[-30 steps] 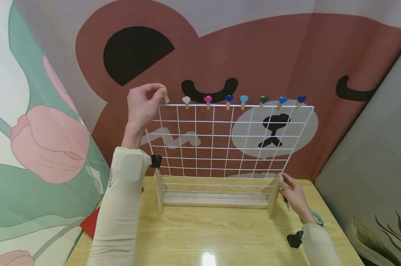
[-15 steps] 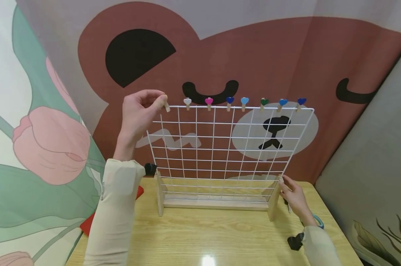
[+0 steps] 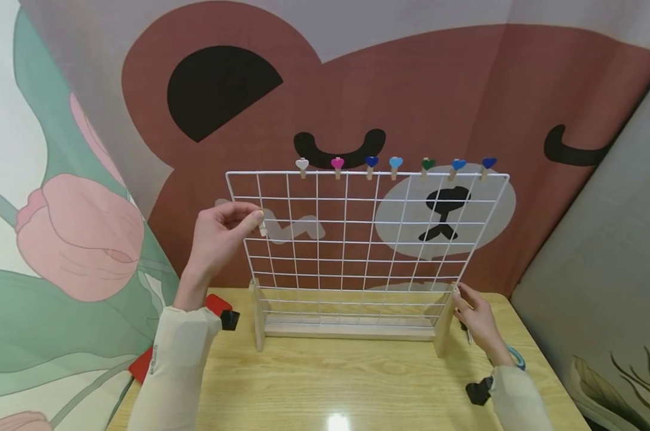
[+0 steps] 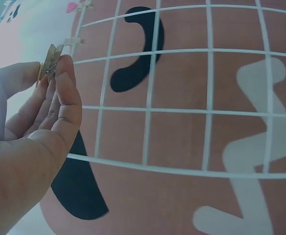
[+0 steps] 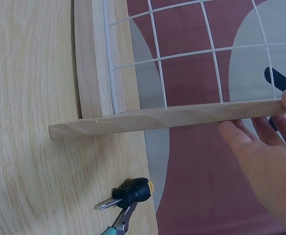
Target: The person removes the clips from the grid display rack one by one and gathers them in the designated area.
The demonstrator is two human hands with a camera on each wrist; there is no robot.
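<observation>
My left hand (image 3: 214,239) pinches a small wooden clothespin (image 3: 263,226) between thumb and fingers. In the head view the clothespin overlaps the left part of a white wire grid (image 3: 271,173), below its top bar. The left wrist view shows the clothespin (image 4: 50,61) edge-on, its metal spring visible. A wooden stand (image 3: 349,331) holds the grid upright on the table. My right hand (image 3: 478,320) grips the top of the stand's right post (image 5: 172,116). Several heart-topped clothespins line the top bar, from a white one (image 3: 302,163) to a dark blue one (image 3: 489,162).
A stubby screwdriver (image 5: 133,191) and a tool with teal handles (image 5: 111,230) lie on the table (image 3: 325,383) right of the stand. Red objects (image 3: 217,304) lie at the left side. A curtain with a printed bear (image 3: 411,96) hangs close behind the grid.
My left hand has come down and slightly left from the grid's top bar, with the clothespin still pinched. My right hand has stayed on the post.
</observation>
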